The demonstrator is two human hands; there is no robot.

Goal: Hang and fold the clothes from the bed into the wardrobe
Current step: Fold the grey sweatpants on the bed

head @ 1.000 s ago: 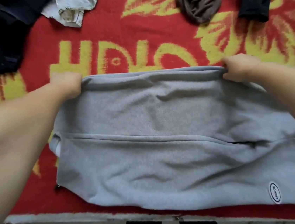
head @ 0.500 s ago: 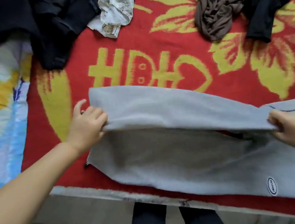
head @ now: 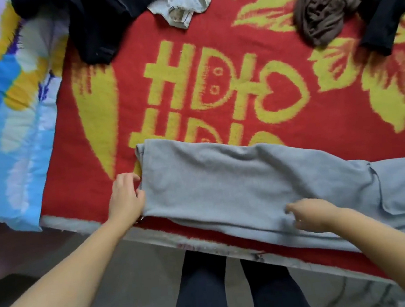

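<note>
On the bed (head: 342, 102), across a red and yellow blanket (head: 122, 127), a grey garment (head: 237, 182) folded lengthwise along the near edge, its right end running out of view. Further back, still unsorted: a black heap (head: 95, 21), a brown top (head: 323, 5), a black sleeve (head: 382, 16), a pale printed piece (head: 184, 1). At the garment's left end, left hand (head: 126, 200) pinching the cloth edge. On the lower fold, right hand (head: 312, 214) with fingers curled onto the cloth; real grip or mere pressing, cannot tell. Likely step: finishing this fold. Best done by lining up both long edges, smoothing creases outward from the middle, keeping the near edge from sliding off the bed, then folding crosswise into a compact stack for the wardrobe.
</note>
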